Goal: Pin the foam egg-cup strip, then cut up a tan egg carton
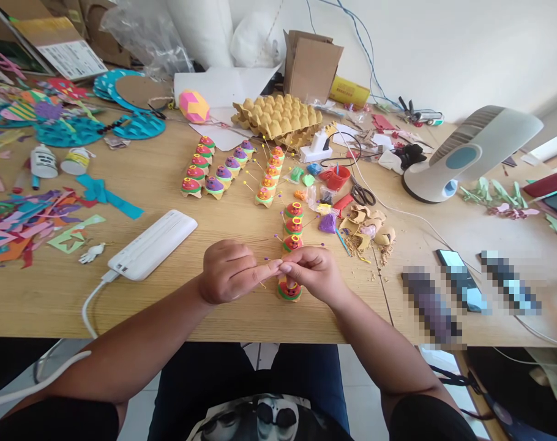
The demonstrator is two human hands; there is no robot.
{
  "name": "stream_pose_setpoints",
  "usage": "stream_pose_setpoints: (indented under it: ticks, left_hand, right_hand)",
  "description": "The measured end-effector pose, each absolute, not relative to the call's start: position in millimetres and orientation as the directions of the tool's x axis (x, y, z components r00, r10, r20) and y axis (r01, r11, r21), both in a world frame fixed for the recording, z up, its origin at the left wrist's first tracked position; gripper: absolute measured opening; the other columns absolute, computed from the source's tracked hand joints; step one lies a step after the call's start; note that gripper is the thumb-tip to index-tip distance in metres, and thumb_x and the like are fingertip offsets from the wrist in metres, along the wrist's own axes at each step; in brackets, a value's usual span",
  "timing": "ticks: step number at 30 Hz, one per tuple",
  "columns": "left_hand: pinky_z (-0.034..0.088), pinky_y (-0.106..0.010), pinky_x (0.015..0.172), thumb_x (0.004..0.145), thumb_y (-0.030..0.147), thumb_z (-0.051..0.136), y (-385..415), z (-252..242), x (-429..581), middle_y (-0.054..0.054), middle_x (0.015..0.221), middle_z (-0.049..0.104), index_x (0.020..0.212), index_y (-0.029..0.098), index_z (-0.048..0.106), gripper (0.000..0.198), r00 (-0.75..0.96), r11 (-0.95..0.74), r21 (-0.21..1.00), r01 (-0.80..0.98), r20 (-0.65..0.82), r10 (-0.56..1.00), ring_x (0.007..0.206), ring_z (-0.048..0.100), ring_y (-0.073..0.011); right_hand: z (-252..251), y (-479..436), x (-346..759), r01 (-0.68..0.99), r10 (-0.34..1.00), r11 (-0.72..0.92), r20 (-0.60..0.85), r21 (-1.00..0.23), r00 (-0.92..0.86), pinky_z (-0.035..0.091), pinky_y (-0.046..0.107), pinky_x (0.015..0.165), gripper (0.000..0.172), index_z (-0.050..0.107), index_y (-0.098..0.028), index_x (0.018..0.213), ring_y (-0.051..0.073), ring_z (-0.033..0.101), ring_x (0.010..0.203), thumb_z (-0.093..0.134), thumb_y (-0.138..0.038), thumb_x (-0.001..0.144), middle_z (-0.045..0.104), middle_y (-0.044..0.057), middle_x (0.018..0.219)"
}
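My left hand (232,269) is curled, its index finger stretched to the right. Its tip meets the pinched thumb and finger of my right hand (313,272); whatever lies between them is too small to make out. Both hands are just above the nearest egg-carton strip (291,291), painted red and green with faces and yellow rings, and partly cover it. Pins with purple heads stick out from its sides. Behind it stand a strip with orange tops (270,174) and yellow-headed pins, a purple-topped strip (228,168) and a red-topped strip (198,165).
A white power bank (153,245) with a cable lies left, beside paper scraps (26,226). Right of the strips are coloured clay (327,223), a red cup (337,177), scissors (363,195) and carton scraps (368,229). A white fan (471,153) and phones (462,278) are farther right.
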State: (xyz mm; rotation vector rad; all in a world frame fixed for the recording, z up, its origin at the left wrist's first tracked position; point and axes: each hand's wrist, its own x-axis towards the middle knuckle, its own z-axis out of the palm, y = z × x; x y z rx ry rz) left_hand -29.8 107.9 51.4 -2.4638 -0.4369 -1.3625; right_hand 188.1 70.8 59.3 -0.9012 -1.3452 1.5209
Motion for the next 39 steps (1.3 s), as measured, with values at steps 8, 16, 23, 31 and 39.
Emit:
stream_pose_setpoints:
  ticks: [8,16,23,31,39]
  left_hand:
    - [0.039,-0.026,0.055,0.093,0.018,0.073,104.8,56.7,-29.9,0.009,0.055,0.051,0.111,0.022,0.071,0.019,0.52,-0.881,-0.215,0.421,0.853,0.04,0.055,0.051,-0.0101]
    - [0.038,-0.027,0.056,0.086,0.018,0.081,105.0,54.6,-27.5,0.007,0.057,0.055,0.11,0.019,0.072,0.026,0.51,-0.892,-0.195,0.408,0.859,0.046,0.058,0.053,-0.0117]
    - [0.042,-0.026,0.057,0.088,0.021,0.077,106.3,58.8,-23.5,0.005,0.059,0.058,0.096,0.02,0.071,0.01,0.421,-0.89,-0.02,0.456,0.886,0.196,0.056,0.053,-0.0112]
    - [0.045,-0.025,0.062,0.094,0.016,0.068,108.5,54.1,-17.1,0.002,0.067,0.07,0.1,0.019,0.072,0.008,0.4,-0.903,0.229,0.364,0.837,0.374,0.056,0.055,-0.0102]
    - [0.042,-0.024,0.06,0.099,0.019,0.061,108.5,50.8,-16.4,0.002,0.066,0.063,0.106,0.018,0.073,0.014,0.356,-0.845,0.444,0.298,0.77,0.53,0.058,0.051,-0.0103]
  right_hand:
    - [62.0,70.5,185.7,-0.181,0.935,-0.066,0.003,-0.981,-0.355,0.051,0.019,0.047,0.034,0.075,-0.018,0.076,0.008,0.062,0.049,0.085,-0.05,0.079,0.076,0.002,0.07]
    - [66.1,68.8,188.0,-0.136,0.936,0.011,0.058,-0.991,-0.348,0.051,0.02,0.049,0.032,0.075,-0.019,0.079,0.008,0.062,0.052,0.083,-0.049,0.083,0.074,0.001,0.071]
    - [66.5,74.0,195.0,-0.092,0.976,0.065,0.083,-0.994,-0.202,0.052,0.021,0.053,0.032,0.073,-0.02,0.082,0.01,0.065,0.058,0.082,-0.051,0.083,0.074,0.001,0.072]
    - [61.7,80.0,198.1,-0.327,0.953,-0.094,0.01,-0.94,-0.302,0.054,0.022,0.059,0.028,0.073,-0.022,0.098,0.01,0.07,0.068,0.084,-0.044,0.084,0.079,0.002,0.091]
    - [62.9,79.3,197.8,-0.365,0.929,-0.16,-0.015,-0.917,-0.371,0.044,0.02,0.058,0.034,0.068,-0.021,0.087,0.008,0.061,0.064,0.074,-0.055,0.092,0.07,-0.002,0.076]
